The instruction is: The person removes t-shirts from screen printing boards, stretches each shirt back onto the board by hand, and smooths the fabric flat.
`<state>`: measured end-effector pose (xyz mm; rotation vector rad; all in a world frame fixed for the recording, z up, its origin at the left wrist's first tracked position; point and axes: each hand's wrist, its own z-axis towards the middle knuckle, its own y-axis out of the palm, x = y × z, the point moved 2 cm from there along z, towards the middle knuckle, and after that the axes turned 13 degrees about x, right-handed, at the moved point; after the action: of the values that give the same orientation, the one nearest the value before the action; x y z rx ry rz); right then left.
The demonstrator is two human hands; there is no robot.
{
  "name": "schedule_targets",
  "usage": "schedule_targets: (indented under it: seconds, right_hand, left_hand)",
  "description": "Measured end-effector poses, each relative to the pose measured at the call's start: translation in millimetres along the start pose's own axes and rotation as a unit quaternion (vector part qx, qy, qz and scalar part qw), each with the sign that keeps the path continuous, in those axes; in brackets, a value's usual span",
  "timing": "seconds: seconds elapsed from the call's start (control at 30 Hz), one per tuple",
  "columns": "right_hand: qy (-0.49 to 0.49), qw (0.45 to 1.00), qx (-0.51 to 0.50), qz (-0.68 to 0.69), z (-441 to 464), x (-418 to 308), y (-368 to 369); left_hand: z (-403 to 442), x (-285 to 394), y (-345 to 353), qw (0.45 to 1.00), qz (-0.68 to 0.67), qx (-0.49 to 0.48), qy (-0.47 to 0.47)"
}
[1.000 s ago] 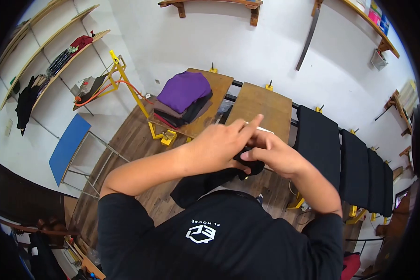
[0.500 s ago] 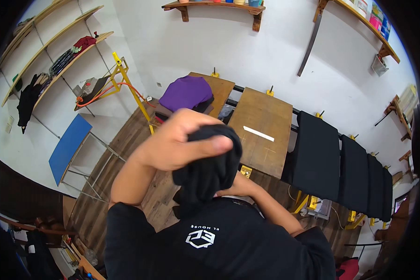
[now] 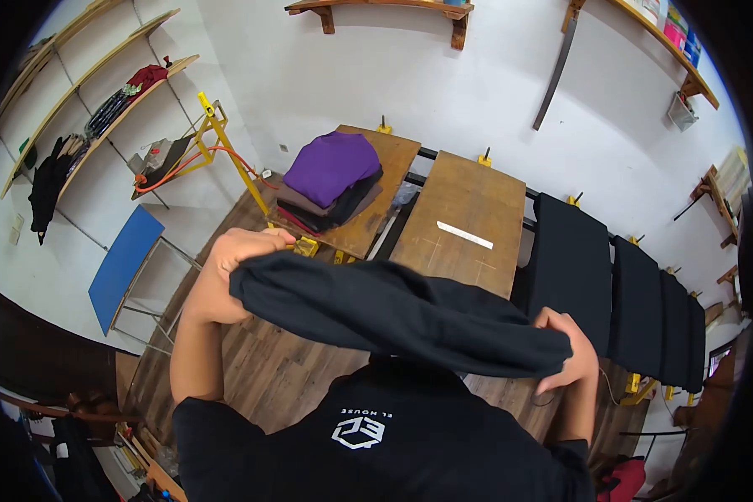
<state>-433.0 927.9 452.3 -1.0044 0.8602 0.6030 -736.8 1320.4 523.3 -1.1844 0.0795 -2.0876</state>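
Observation:
A black cloth (image 3: 393, 309) is stretched sideways in front of my chest, bunched and folded along its length. My left hand (image 3: 241, 272) grips its left end, with the fingers wrapped at the edge. At the right end my right hand (image 3: 567, 350) holds the cloth, fingers partly hidden behind it. Beyond the cloth lies a wooden board (image 3: 464, 209) with a white strip (image 3: 465, 235) on it. A pile of folded garments, purple (image 3: 330, 167) on top, rests on another wooden board (image 3: 393, 151) to the left.
Black-covered boards (image 3: 571, 268) stand in a row at the right. A blue board (image 3: 125, 268) on metal legs is at the left, near a yellow stand (image 3: 234, 155). Wall shelves (image 3: 134, 92) hold clothes. Yellow clamps (image 3: 307, 246) sit at the board edges.
My hands were close together around the bunched black cloth; now they are wide apart with the cloth spread between them. The white strip, earlier mostly behind my hands, shows on the board.

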Motion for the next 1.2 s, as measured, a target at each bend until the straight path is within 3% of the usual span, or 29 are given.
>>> schedule_targets:
  seconds: [0.07, 0.1, 0.17, 0.2, 0.27, 0.3, 0.33, 0.37, 0.4, 0.47, 0.5, 0.53, 0.57, 0.63, 0.7, 0.73, 0.77, 0.8, 0.83, 0.9, 0.97, 1.0, 1.03, 1.1, 1.13, 1.2]
  right_hand:
    - [0.018, 0.973, 0.043, -0.227, 12, -45, 14]
    - [0.058, 0.953, 0.045, -0.293, 13, -45, 13]
    - [0.0, 0.945, 0.076, -0.317, 13, -35, -10]
    - [-0.016, 0.953, 0.13, -0.274, 19, -49, -16]
    - [-0.148, 0.945, 0.206, -0.206, 35, -65, -29]
    - [-0.052, 0.965, 0.226, -0.121, 25, -57, -38]
    - [-0.019, 0.962, 0.264, -0.065, 25, -56, -39]
    - [0.013, 0.953, 0.302, -0.009, 25, -55, -39]
    - [-0.003, 0.958, 0.278, 0.071, 29, -54, -36]
    - [-0.001, 0.938, 0.312, 0.154, 49, -71, -10]
    - [0.005, 0.935, 0.31, 0.172, 58, -75, 0]
    - [0.0, 0.936, 0.312, 0.162, 67, -78, 6]
    - [-0.005, 0.937, 0.314, 0.152, 76, -81, 12]
    - [0.007, 0.924, 0.332, 0.19, 87, -84, 12]
    - [-0.053, 0.926, 0.361, 0.101, 96, -87, -1]
    - [-0.081, 0.92, 0.383, 0.007, 97, -90, -11]
    - [-0.082, 0.922, 0.379, 0.006, 94, -86, -21]
    - [-0.055, 0.941, 0.319, -0.093, 92, -80, -30]
    - [-0.027, 0.947, 0.256, -0.192, 93, -76, -33]
    - [0.037, 0.961, 0.147, -0.233, 95, -79, -28]
    - [0.068, 0.953, 0.072, -0.285, 97, -74, -31]
    - [0.068, 0.953, 0.072, -0.286, 96, -73, -37]
    - [0.059, 0.959, 0.089, -0.264, 94, -72, -44]
    - [0.052, 0.963, 0.106, -0.241, 92, -72, -45]
    - [0.026, 0.957, 0.139, -0.252, 93, -74, -42]
    - [0.002, 0.95, 0.17, -0.262, 93, -69, -39]
  left_hand:
    - [3, -1, 5, 0.997, -0.043, 0.039, -0.049]
    - [10, 2, 10, 0.999, 0.011, 0.024, -0.045]
    - [13, 9, 13, 0.978, 0.19, -0.037, -0.078]
    - [18, 7, 13, 0.978, 0.188, -0.038, -0.078]
    - [39, -3, 11, 0.948, 0.283, -0.14, -0.047]
    - [44, -5, 12, 0.957, 0.269, -0.108, 0.0]
    - [48, -8, 16, 0.957, 0.268, -0.109, 0.0]
    - [52, -9, 24, 0.984, 0.136, -0.109, -0.036]
    - [56, -8, 34, 0.992, 0.001, -0.109, -0.071]
    - [61, -3, 63, 0.975, 0.072, -0.209, 0.039]
    - [56, -8, 92, 0.973, 0.066, -0.213, 0.064]
    - [51, -10, 124, 0.979, 0.041, -0.196, 0.042]
    - [42, -20, 155, 0.972, -0.039, -0.208, -0.098]
    - [41, -41, 183, 0.963, -0.091, -0.234, -0.098]
    - [52, -60, 185, 0.933, -0.248, -0.205, -0.164]
    - [62, -69, 169, 0.934, -0.242, -0.155, -0.214]
    - [67, -77, 151, 0.929, -0.236, -0.104, -0.264]
    - [70, -67, 141, 0.901, -0.325, -0.045, -0.284]
    - [72, -71, 128, 0.886, -0.362, -0.059, -0.283]
    - [75, -56, 113, 0.863, -0.406, -0.099, -0.284]
    - [71, -40, 107, 0.931, -0.266, -0.189, -0.164]
    - [75, -37, 106, 0.962, -0.179, -0.183, -0.091]
    - [81, -29, 103, 0.962, -0.179, -0.184, -0.09]
    - [87, -21, 94, 0.952, 0.163, -0.221, -0.132]
    - [86, -31, 89, 0.963, 0.155, -0.198, -0.1]
    - [91, -37, 76, 0.978, 0.025, -0.167, -0.122]
